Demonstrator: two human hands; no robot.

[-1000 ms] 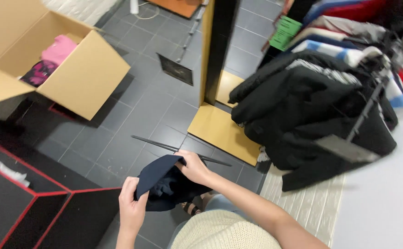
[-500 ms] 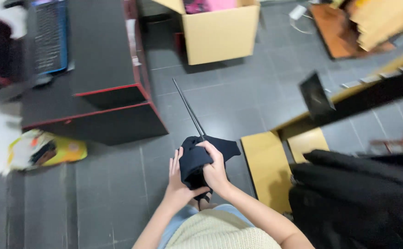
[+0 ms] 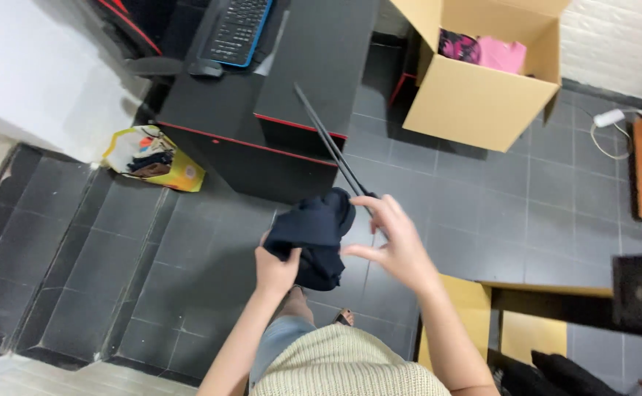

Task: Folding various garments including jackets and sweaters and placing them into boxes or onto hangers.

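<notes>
Left hand (image 3: 275, 268) grips the lower edge of a dark navy garment (image 3: 314, 233), soft matte fabric, bunched into a rounded lump, fingers clenched into the cloth. Right hand (image 3: 396, 246) sits at 3 o'clock from the bundle, fingers spread and loosely curled, thumb pointing toward the fabric; whether a fingertip touches the cloth or the rod can't be told. Garment hangs at frame centre, above the grey floor tiles (image 3: 203, 242), matte square slabs with thin joints.

Thin black rod (image 3: 328, 147), straight and rigid, runs from behind the right hand toward 11 o'clock across the desk edge. Black desk (image 3: 299, 88) with red trim lines at 12 o'clock, flat smooth top; keyboard (image 3: 238, 22) with blue rim at 11 o'clock, dark mouse (image 3: 205, 69) just beside it.

Open brown cardboard box (image 3: 482, 95) at 1 o'clock, plain corrugated walls, flaps up, pink cloth (image 3: 501, 54) and a dark patterned piece inside. Yellow bag (image 3: 158, 160) at 10 o'clock from the hands, glossy plastic, crumpled, dark items inside, resting against the desk base. White wall panel (image 3: 35, 66) far at 10 o'clock. White plug and cord (image 3: 611, 119) at 2 o'clock on the floor. Yellow-tan board (image 3: 468, 301) at 4 o'clock, flat and smooth. Cream ribbed knit top (image 3: 350, 367) at 6 o'clock.
</notes>
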